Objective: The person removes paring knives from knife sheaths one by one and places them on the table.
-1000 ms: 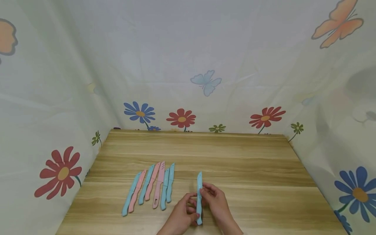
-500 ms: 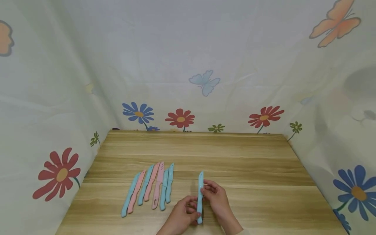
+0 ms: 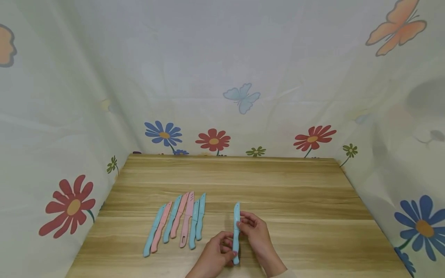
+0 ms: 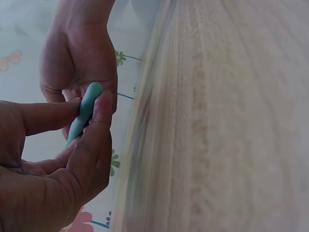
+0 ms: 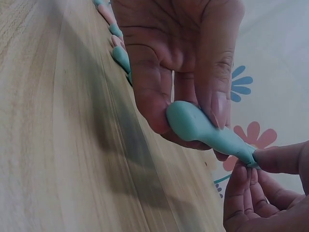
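A light blue knife [image 3: 236, 235], its blade end in a sleeve of the same colour, is held upright-pointing away from me, above the wooden table. My left hand [image 3: 217, 253] pinches the handle near its butt between thumb and fingers. Farther up, my right hand [image 3: 256, 233] pinches it about where handle and sleeve meet. The left wrist view has the rounded handle end [image 4: 90, 104] between the left thumb and fingers. From the right wrist, the handle [image 5: 203, 130] runs from the left hand [image 5: 181, 53] to the right fingertips [image 5: 244, 176].
Left of my hands, several blue and pink knives lie side by side in a slanted row, among them a wider pink knife [image 3: 187, 220] with a slotted handle. The wooden table [image 3: 295, 193] meets a flowered cloth wall [image 3: 278, 116] at the back and sides.
The knife's tip swings slightly right and then back left, with both hands keeping their grip. The row of knives lies as before; the head view has shifted a little.
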Demonstrator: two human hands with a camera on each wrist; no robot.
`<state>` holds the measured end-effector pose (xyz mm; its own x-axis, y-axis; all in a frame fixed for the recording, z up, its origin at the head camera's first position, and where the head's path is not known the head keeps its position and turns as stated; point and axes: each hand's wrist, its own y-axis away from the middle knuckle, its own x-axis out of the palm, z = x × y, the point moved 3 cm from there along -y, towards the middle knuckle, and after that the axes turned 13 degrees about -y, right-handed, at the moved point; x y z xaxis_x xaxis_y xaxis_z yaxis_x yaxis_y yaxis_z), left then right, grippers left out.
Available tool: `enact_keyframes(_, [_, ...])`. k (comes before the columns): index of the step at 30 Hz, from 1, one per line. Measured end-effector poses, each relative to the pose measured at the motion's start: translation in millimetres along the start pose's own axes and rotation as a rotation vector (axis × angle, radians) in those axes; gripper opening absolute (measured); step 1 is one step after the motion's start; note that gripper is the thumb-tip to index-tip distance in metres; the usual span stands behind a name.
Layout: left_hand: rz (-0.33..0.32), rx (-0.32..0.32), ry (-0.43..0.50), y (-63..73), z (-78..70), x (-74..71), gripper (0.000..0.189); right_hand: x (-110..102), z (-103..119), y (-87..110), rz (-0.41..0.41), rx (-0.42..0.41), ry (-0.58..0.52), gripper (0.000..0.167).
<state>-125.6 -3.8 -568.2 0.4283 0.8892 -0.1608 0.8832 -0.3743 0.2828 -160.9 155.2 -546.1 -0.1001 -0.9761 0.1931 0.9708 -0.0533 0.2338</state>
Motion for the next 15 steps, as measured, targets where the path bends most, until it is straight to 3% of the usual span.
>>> enact_keyframes(15, [0.012, -0.002, -0.002, -1.6, 2.2, 2.2, 0.044, 0.8, 2.2, -1.2, -0.033, 0.006, -0.01, 0.04])
